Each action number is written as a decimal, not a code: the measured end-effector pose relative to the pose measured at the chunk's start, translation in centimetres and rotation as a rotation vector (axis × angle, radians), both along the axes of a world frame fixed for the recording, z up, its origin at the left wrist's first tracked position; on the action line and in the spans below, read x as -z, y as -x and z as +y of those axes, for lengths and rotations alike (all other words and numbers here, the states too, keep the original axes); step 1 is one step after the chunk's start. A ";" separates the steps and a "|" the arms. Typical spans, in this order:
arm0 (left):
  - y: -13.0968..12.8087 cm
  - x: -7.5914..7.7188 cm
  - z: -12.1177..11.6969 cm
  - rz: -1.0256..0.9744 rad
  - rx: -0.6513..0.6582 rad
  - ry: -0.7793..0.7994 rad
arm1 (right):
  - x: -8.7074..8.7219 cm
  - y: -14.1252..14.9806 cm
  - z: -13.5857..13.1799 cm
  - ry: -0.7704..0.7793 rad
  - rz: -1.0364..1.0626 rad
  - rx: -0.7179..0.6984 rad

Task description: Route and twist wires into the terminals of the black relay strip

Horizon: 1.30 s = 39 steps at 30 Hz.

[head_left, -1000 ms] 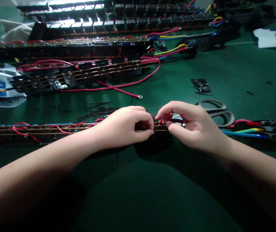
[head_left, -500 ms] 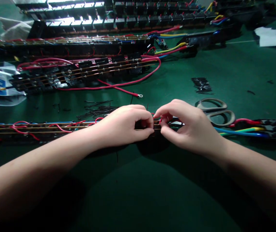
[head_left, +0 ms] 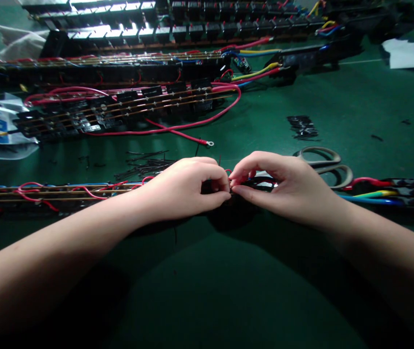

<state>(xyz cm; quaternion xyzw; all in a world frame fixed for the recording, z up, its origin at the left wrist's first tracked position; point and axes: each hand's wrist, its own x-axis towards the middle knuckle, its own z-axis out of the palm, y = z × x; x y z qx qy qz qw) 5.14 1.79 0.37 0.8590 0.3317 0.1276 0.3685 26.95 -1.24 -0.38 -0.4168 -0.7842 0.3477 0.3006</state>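
A long dark wired strip [head_left: 65,193] with brass-coloured rods and red wire loops runs across the table in front of me. My left hand [head_left: 195,186] rests on it, thumb and fingers pinched at the strip's wiring. Close beside, my right hand [head_left: 275,182] has its thumb and fingertips pressed together almost against the left fingertips. Whatever lies in either pinch is too small or hidden to make out. Grey-handled scissors [head_left: 343,174] lie just behind the right hand. Blue, red and yellow-green cables [head_left: 366,198] lead out of the strip to the right.
Loose black cable ties [head_left: 145,165] are strewn behind the left hand, and another small black pile [head_left: 302,127] lies at right. Further back are another strip with a red ring-ended cable [head_left: 192,139], several more wired assemblies [head_left: 119,63], a plastic bag [head_left: 3,126] and white paper [head_left: 410,55].
My right hand's fingertips have moved left and closed together, now nearly meeting the left ones. The left hand has stayed in place.
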 end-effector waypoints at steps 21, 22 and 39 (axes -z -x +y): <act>0.0 0.0 0.0 0.015 -0.004 0.009 | -0.1 -0.3 0.2 0.007 -0.005 -0.054; 0.0 0.0 0.0 0.015 -0.004 0.006 | -0.1 -0.3 0.2 0.011 -0.006 -0.053; 0.1 0.0 0.0 0.022 0.003 -0.008 | -0.3 -0.4 0.1 0.036 0.015 -0.050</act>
